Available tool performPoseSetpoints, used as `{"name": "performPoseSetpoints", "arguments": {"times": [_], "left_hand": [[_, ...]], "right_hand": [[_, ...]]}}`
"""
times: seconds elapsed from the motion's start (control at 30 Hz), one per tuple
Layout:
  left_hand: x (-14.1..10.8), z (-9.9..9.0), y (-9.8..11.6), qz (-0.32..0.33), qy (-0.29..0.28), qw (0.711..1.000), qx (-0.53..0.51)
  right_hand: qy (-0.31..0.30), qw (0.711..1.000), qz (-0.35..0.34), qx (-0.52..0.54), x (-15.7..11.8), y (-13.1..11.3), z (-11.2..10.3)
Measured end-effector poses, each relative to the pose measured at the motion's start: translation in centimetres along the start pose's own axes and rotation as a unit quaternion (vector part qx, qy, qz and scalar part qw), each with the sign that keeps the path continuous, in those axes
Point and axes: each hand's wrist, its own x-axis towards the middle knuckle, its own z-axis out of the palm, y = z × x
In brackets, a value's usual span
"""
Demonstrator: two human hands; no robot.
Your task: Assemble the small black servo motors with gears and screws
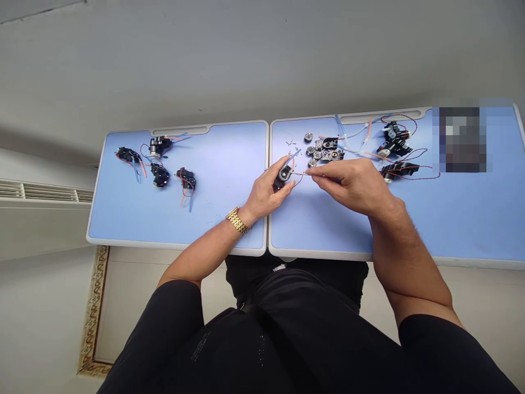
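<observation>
My left hand [266, 192], with a gold watch on its wrist, is closed round a small black assembly [283, 176] that has blue and orange tubes. My right hand [353, 183] pinches a thin metal screwdriver [301, 173], whose tip meets the assembly's right side. Part of the tool is hidden by the fingers. Just behind my hands lie black housing parts [330, 150], round metal parts [309, 137] and scattered small screws [292, 143].
Several black assemblies [159, 175] with wires and tubes lie on the left blue table [127, 219]. More wired assemblies [396, 142] are at the right on the second table [320, 235], near a blurred dark object [461, 137]. A narrow seam separates the tables.
</observation>
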Motion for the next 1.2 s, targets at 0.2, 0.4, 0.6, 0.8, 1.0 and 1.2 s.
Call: {"name": "performPoseSetpoints", "arguments": {"times": [0.2,0.4,0.6,0.8,1.0,1.2], "left_hand": [[0.1,-0.2,0.0,0.010,-0.026,0.999,0.023],[0.4,-1.1,0.6,-0.068,-0.053,0.996,-0.009],[1.1,-1.9,0.0,-0.026,-0.088,0.990,-0.103],[1.2,-2.3,-0.4,0.020,-0.134,0.989,-0.065],[1.2,-2.7,0.0,0.024,-0.193,0.980,-0.040],[1.3,-3.2,0.3,0.007,-0.218,0.974,-0.063]], "right_hand": [[-0.052,0.998,-0.011,-0.044,-0.1,0.5,-1.0],[-0.063,0.998,-0.024,-0.013,-0.1,0.5,-1.5],[-0.064,0.997,-0.037,-0.033,0.1,0.9,-0.6],[-0.078,0.987,-0.067,-0.121,-0.2,0.9,-0.2],[-0.068,0.978,-0.141,-0.134,-0.1,0.9,0.1],[-0.069,0.980,-0.147,-0.114,0.2,1.2,0.5]]}}
